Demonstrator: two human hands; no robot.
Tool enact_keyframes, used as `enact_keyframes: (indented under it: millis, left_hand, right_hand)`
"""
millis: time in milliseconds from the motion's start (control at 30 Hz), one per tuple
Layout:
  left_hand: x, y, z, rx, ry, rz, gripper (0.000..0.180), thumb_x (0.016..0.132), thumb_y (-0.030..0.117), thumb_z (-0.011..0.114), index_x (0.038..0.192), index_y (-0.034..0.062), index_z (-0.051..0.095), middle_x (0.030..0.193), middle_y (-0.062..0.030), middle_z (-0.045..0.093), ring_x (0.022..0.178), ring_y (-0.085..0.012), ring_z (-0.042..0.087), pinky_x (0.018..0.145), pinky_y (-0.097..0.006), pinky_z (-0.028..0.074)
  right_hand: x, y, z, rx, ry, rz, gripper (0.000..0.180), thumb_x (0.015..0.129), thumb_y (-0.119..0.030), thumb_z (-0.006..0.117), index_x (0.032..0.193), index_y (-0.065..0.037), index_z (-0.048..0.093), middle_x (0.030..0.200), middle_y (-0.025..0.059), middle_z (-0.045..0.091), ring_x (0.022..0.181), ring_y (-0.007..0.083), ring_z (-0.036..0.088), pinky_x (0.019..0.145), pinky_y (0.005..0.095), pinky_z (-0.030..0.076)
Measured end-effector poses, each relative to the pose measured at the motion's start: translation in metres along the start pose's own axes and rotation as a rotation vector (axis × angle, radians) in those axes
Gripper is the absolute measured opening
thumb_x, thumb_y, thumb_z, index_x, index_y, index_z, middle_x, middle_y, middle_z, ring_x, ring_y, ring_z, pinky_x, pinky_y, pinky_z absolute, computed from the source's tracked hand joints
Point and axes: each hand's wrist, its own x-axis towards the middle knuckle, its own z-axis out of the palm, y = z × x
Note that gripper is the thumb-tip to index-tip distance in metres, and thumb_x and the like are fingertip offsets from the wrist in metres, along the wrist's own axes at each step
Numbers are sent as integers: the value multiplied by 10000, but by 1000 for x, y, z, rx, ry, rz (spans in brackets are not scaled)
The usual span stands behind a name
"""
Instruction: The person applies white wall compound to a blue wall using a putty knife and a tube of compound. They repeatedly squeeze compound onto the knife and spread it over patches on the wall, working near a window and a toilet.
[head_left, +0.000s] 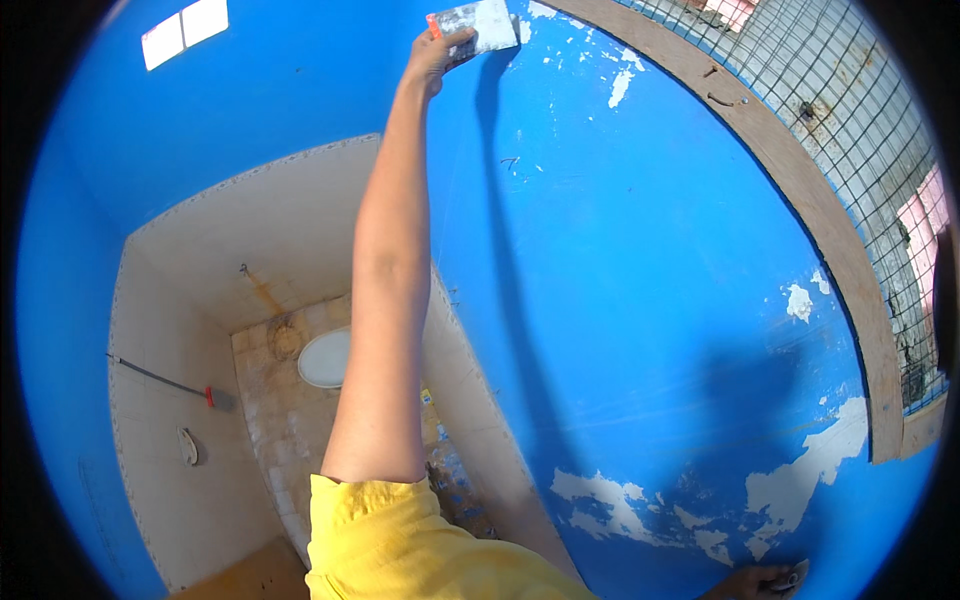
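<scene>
My left hand is stretched far up, its fingers closed around a putty scraper. The scraper has a wide flat blade smeared white and an orange-red edge near my fingers. It is at the blue wall, beside a strip of bared white patches. Low on the right, my right hand shows only in part at the frame's bottom edge. Its fingers are closed on a small flat grey tool, whose kind I cannot make out. Just above that hand, large white patches break up the blue paint.
A wooden frame with bent nails borders a wire mesh on the right. Down on the left are a tiled floor, a white toilet pan and a thin rod with a red end.
</scene>
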Motion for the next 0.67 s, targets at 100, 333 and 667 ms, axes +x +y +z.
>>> enact_keyframes:
  millis: [100, 333, 667]
  left_hand:
    - [17, -4, -12, -43, -92, -139, 289, 811, 127, 623, 1077, 18, 589, 980, -72, 641, 813, -175, 631, 796, -332, 523]
    - [54, -17, -6, 317, -121, -82, 294, 812, 153, 571, 1070, 16, 535, 916, -101, 616, 769, -194, 609, 765, -350, 497]
    - [37, -55, 0, -1, -273, -90, 388, 925, 372, 553, 1111, 33, 590, 1028, -48, 619, 897, -170, 594, 794, -348, 486]
  right_hand:
    - [-2, 1, 1, 39, 7, 7, 488, 906, -363, 623, 1084, 67, 477, 883, 129, 603, 685, 199, 551, 574, 310, 436]
    - [-1, -2, -1, 37, -25, -19, 470, 910, -328, 621, 1099, 70, 461, 899, 143, 599, 730, 226, 577, 612, 323, 465]
    - [-17, 34, -26, -165, -229, -32, 428, 912, -276, 613, 1124, 69, 474, 998, 166, 595, 824, 250, 600, 705, 366, 503]
